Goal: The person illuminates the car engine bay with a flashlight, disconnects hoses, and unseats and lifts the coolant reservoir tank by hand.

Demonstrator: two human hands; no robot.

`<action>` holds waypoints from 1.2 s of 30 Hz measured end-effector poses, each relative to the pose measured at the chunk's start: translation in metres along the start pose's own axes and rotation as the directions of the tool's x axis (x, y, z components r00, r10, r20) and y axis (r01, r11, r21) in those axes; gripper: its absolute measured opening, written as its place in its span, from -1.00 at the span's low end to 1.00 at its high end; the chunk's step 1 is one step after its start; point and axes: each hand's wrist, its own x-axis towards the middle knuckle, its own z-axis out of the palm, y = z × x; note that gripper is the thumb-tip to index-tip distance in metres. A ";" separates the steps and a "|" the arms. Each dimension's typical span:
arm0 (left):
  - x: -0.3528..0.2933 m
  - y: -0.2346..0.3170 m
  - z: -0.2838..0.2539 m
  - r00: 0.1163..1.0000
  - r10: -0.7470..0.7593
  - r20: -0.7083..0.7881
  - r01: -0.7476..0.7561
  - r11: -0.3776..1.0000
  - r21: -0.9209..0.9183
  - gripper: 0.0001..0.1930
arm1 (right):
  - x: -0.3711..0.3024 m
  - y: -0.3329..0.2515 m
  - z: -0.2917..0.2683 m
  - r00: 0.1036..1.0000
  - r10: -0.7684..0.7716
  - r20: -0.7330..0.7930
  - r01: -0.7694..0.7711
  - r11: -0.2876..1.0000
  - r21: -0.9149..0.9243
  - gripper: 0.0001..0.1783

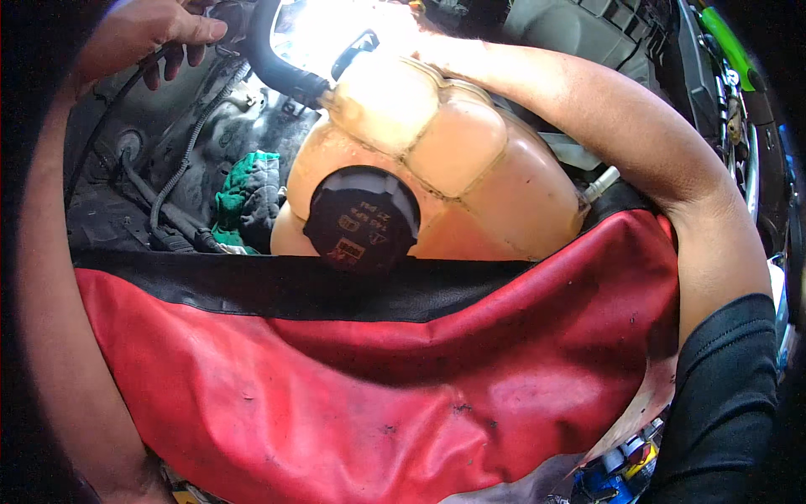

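An amber plastic coolant expansion tank point(470, 151) with a black screw cap point(361, 217) fills the middle of the engine bay. A thick black hose point(281, 71) bends down to the tank's upper left. My left hand point(164, 38) is at the upper left, its thumb stretched toward the dark part beside that hose and its other fingers hanging apart below. A thin dark cable passes close to those fingers. My right forearm reaches across the tank's far side. There my right hand point(428, 50) is washed out by bright light, its fingers hidden.
A red cover with a black border point(353, 378) drapes across the near side. Left of the tank lies a green cloth point(245, 197) near ribbed conduit point(197, 126). A pale nozzle point(600, 183) sticks out at the tank's right. Something bright green point(729, 50) is at the far right.
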 end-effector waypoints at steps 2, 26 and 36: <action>0.002 0.000 -0.006 0.997 -0.024 0.067 0.026 0.999 -0.027 -0.35 | 0.002 0.000 0.000 1.000 0.010 0.003 -0.010 1.000 0.016 -0.52; 0.043 -0.060 0.040 0.996 0.080 0.029 -0.064 0.928 -0.368 -0.44 | 0.020 -0.003 0.019 0.968 0.244 -0.057 -0.212 0.918 0.334 -0.50; 0.033 -0.056 0.012 0.998 0.060 0.035 -0.039 0.905 -0.425 -0.39 | 0.020 -0.004 0.023 0.915 0.392 -0.090 -0.243 0.716 0.655 -0.28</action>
